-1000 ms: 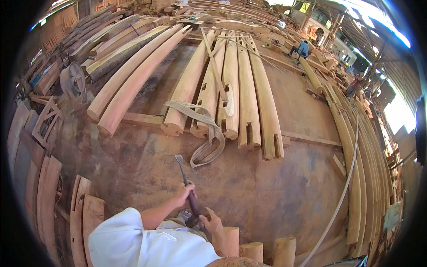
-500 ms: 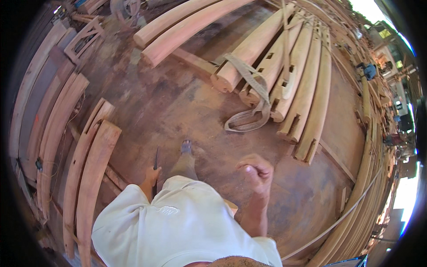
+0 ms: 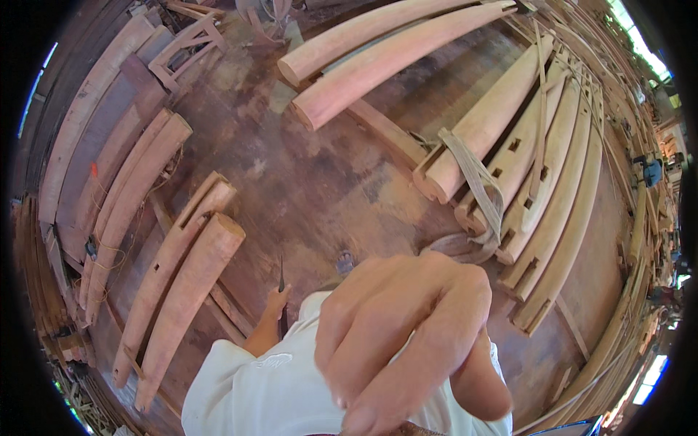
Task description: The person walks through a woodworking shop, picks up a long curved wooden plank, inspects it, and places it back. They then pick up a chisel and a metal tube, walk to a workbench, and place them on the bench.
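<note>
Large and close in the lower middle is my right hand [image 3: 407, 327], back of the hand showing, raised in front of my white shirt [image 3: 262, 392]. Its fingers bend loosely downward and the thumb stands apart from them. I see nothing held in it, though the palm is hidden. Lower down and to the left, my left hand [image 3: 276, 300] is closed around a slim dark pointed tool [image 3: 281, 272], tip upward. Its exact kind is too small to make out. Past the hands, a foot [image 3: 345, 261] shows on the brown floor [image 3: 313, 196].
Several long curved timbers [image 3: 542, 211] with cut mortises lie at the right, a flat strap [image 3: 476, 178] across them. Two rounded timbers [image 3: 392, 65] lie at the far side. More curved beams [image 3: 193, 305] are at the left, near a small wooden frame [image 3: 193, 47].
My right hand has come up much closer to the camera, its fist loosening into bent fingers. The view has shifted, so the timbers sit further right. My left hand keeps the dark tool.
</note>
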Demonstrator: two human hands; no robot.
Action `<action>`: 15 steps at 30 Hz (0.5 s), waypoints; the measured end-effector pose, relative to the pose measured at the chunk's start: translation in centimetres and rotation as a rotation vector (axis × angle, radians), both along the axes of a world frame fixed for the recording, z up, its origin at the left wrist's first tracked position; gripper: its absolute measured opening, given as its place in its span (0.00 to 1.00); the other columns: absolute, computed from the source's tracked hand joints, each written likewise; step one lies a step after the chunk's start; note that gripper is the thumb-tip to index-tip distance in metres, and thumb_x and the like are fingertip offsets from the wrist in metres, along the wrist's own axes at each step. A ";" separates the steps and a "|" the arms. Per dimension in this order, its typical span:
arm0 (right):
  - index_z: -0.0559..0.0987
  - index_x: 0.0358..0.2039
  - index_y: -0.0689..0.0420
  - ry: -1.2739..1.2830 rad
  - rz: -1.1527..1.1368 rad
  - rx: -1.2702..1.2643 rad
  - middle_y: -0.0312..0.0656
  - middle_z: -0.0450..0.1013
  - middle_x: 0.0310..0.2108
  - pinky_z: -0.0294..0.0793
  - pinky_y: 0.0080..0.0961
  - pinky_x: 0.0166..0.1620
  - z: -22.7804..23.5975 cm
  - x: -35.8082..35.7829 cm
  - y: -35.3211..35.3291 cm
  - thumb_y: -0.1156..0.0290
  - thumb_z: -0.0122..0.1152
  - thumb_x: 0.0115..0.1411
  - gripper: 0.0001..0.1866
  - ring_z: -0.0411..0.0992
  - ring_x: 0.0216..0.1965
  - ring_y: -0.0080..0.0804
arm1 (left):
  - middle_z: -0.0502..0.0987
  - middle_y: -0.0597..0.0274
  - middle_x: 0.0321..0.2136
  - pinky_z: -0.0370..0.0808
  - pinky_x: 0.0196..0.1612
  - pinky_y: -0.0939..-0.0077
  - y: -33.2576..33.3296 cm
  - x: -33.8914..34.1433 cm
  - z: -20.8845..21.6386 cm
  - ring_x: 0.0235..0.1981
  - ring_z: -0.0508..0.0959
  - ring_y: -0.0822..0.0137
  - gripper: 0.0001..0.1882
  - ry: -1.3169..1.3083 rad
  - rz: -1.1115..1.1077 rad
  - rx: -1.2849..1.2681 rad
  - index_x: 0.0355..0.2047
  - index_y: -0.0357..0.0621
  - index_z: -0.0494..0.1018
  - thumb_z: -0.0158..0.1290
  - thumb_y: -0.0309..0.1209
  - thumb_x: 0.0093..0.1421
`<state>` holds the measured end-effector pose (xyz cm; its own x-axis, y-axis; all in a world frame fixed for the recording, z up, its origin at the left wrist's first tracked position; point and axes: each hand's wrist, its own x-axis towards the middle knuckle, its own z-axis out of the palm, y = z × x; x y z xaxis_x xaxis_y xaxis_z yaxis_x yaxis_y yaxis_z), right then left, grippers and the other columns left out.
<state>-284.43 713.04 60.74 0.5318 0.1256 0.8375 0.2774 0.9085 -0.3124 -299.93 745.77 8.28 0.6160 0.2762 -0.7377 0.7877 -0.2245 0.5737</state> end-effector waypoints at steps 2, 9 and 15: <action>0.83 0.37 0.75 -0.166 -0.030 0.134 0.56 0.78 0.31 0.75 0.27 0.25 -0.1 4.1 0.5 0.44 0.58 0.65 0.35 0.75 0.27 0.39 | 0.68 0.67 0.17 0.66 0.19 0.71 -2.5 8.3 3.1 0.15 0.68 0.71 0.17 -0.067 -0.014 -0.055 0.26 0.45 0.72 0.59 0.43 0.64; 0.84 0.31 0.67 0.163 -0.018 0.216 0.47 0.75 0.22 0.68 0.23 0.21 3.4 12.8 -2.9 0.51 0.55 0.68 0.28 0.70 0.18 0.32 | 0.71 0.64 0.17 0.68 0.21 0.69 -6.0 21.4 3.9 0.16 0.71 0.69 0.21 -0.123 -0.042 0.011 0.28 0.42 0.73 0.56 0.48 0.65; 0.81 0.25 0.66 -0.254 -0.111 -0.050 0.51 0.78 0.28 0.78 0.32 0.27 -0.4 29.1 -12.9 0.61 0.59 0.69 0.21 0.76 0.24 0.40 | 0.79 0.53 0.23 0.72 0.28 0.66 -7.4 26.5 -2.2 0.22 0.77 0.61 0.22 -0.087 -0.265 0.319 0.35 0.34 0.78 0.55 0.45 0.65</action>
